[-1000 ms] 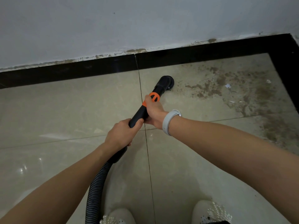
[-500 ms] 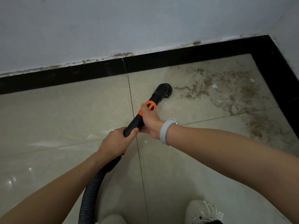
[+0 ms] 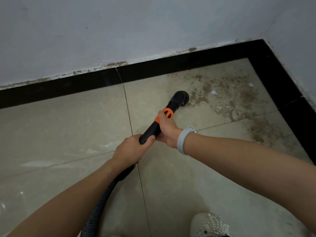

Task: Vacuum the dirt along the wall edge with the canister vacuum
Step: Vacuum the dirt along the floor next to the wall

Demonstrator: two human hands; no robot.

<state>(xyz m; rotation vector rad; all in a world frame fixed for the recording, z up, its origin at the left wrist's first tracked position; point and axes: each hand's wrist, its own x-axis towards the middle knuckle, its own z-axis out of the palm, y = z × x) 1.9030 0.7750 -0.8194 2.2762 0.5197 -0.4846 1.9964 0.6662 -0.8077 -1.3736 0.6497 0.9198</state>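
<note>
Both my arms reached forward and down. My left hand (image 3: 130, 148) was wrapped around the rear of the black vacuum wand (image 3: 151, 130), and my right hand (image 3: 166, 130) gripped it just ahead, by the orange collar (image 3: 165, 114). The nozzle (image 3: 180, 98) sat on the floor tile (image 3: 68, 125), at the edge of the brown dirt (image 3: 227, 93) near the black baseboard (image 3: 171, 65). The ribbed hose (image 3: 98, 209) trailed back beneath my left arm.
</note>
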